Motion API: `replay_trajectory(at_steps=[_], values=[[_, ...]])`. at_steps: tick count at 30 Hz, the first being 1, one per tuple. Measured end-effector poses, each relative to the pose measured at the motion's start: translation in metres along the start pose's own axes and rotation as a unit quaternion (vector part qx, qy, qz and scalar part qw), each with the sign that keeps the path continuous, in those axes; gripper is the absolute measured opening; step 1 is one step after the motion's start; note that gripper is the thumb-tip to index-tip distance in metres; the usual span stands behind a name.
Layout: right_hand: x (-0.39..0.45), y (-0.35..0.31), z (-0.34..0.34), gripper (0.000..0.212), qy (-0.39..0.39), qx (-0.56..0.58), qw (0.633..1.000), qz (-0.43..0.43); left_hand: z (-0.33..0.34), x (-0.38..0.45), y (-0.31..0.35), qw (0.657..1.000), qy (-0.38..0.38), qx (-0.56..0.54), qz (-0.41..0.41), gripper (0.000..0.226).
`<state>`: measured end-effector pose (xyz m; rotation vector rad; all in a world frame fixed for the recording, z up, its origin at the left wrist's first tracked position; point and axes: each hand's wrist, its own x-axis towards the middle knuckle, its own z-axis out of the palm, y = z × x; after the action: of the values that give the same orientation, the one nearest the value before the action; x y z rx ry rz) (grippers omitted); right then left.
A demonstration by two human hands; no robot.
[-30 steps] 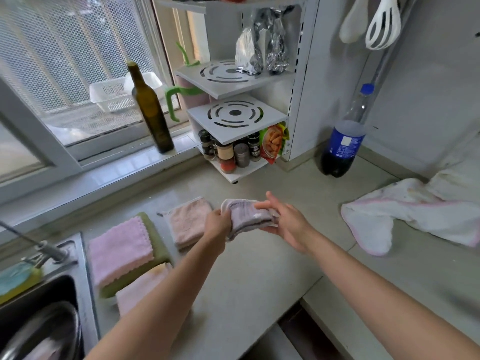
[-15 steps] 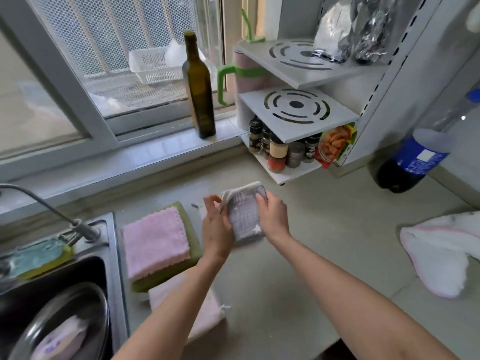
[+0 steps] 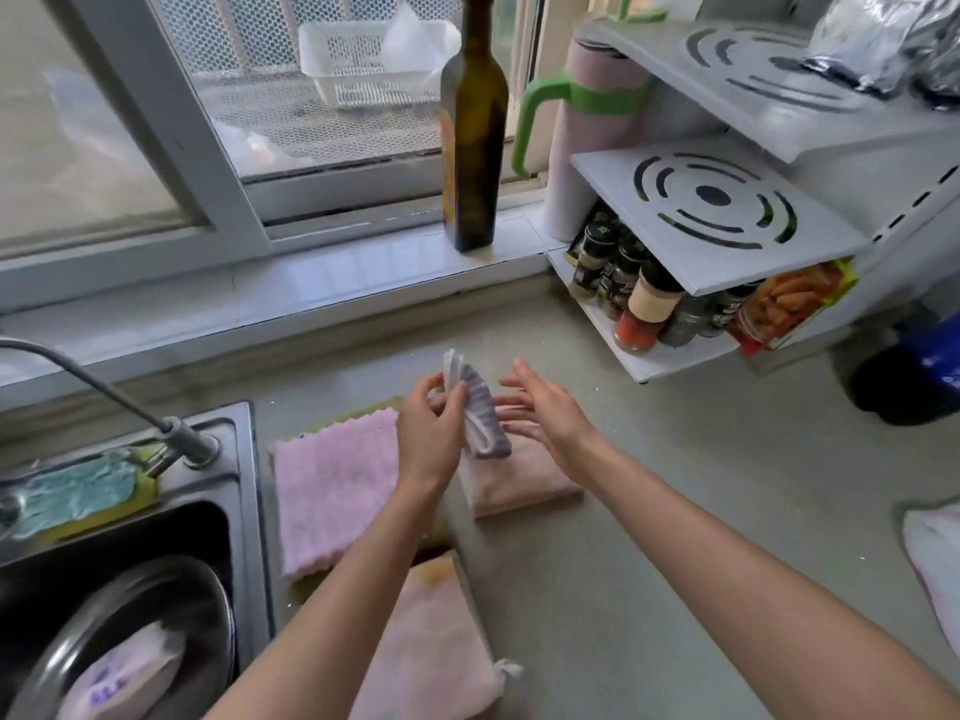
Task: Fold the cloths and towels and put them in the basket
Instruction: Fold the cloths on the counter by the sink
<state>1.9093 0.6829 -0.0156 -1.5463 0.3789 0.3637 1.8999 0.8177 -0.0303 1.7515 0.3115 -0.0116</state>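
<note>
Grey cloth [image 3: 480,415] — soft, light, folded small, should bunch easily. Left hand [image 3: 430,438] pinches its upper edge; right hand [image 3: 543,412] released, fingers spread beside it — best taken by the folded edge.

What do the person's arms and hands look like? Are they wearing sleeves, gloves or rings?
Both arms are bare all the way from the bottom edge of the picture to the hands, with no sleeves showing. The left hand and the right hand wear no gloves. No watch or bracelet shows on either wrist, and I can see no rings on the fingers that show, though the picture is slightly blurred.
</note>
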Motion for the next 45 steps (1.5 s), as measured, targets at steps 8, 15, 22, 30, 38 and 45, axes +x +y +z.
replay_trajectory(at_steps=[8, 15, 22, 30, 38, 45], values=[[0.005, -0.001, -0.008, 0.011, -0.039, 0.061, 0.997, 0.006, -0.015, 0.003, 0.013, 0.989, -0.114, -0.092, -0.032, 0.026], [0.012, 0.015, -0.033, 0.011, -0.111, 0.115, 0.986, 0.047, 0.011, 0.008, -0.022, 0.955, -0.079, -0.106, -0.264, 0.031], [0.037, 0.054, -0.046, 0.028, 0.021, -0.237, 0.971, -0.011, 0.035, -0.017, -0.049, 0.994, 0.019, 0.109, 0.0, 0.031], [0.02, 0.077, -0.044, 0.055, 0.083, -0.37, 0.9, -0.215, 0.043, -0.029, -0.072, 0.952, -0.039, 0.277, 0.124, 0.05], [0.026, 0.095, -0.049, 0.061, 0.043, -0.592, 0.765, -0.25, 0.04, -0.022, -0.07, 0.911, -0.09, 0.396, 0.075, 0.058], [0.035, 0.098, -0.056, 0.056, -0.054, -0.628, 0.736, -0.248, 0.036, -0.017, -0.087, 0.786, -0.172, 0.575, 0.149, 0.08]])
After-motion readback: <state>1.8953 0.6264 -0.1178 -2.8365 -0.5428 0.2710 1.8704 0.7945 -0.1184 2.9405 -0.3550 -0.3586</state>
